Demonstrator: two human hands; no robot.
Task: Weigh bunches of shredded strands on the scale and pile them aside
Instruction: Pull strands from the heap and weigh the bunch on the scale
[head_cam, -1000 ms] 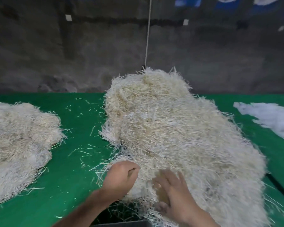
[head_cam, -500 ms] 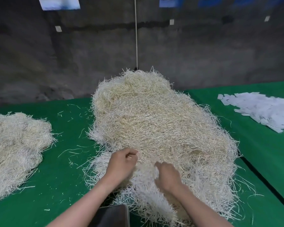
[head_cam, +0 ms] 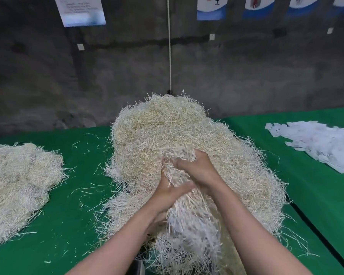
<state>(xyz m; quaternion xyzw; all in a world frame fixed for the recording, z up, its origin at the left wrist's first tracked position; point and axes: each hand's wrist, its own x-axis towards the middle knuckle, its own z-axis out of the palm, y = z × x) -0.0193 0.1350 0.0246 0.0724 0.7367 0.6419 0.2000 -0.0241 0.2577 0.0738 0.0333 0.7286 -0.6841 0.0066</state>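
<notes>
A big heap of pale shredded strands (head_cam: 167, 132) lies in the middle of the green table (head_cam: 72, 231). Both hands are raised over its near side around a bunch of strands (head_cam: 179, 169). My left hand (head_cam: 168, 192) cups the bunch from below and the left, thumb across it. From the right and above, my right hand (head_cam: 197, 167) grips the bunch with curled fingers. More strands trail down from the bunch toward me. A dark corner of the scale (head_cam: 136, 266) shows at the bottom edge, mostly hidden under strands and my left arm.
A second, lower pile of strands (head_cam: 18, 185) lies at the left. A spread of white paper slips (head_cam: 318, 143) sits at the far right. A dark seam (head_cam: 322, 239) runs between two table sections. Loose strands litter the cloth. A grey wall with a hanging cord (head_cam: 169, 46) stands behind.
Both hands have risen from the heap's near edge and come together, lifting a bunch of strands. The camera has tilted up, so less of the scale shows.
</notes>
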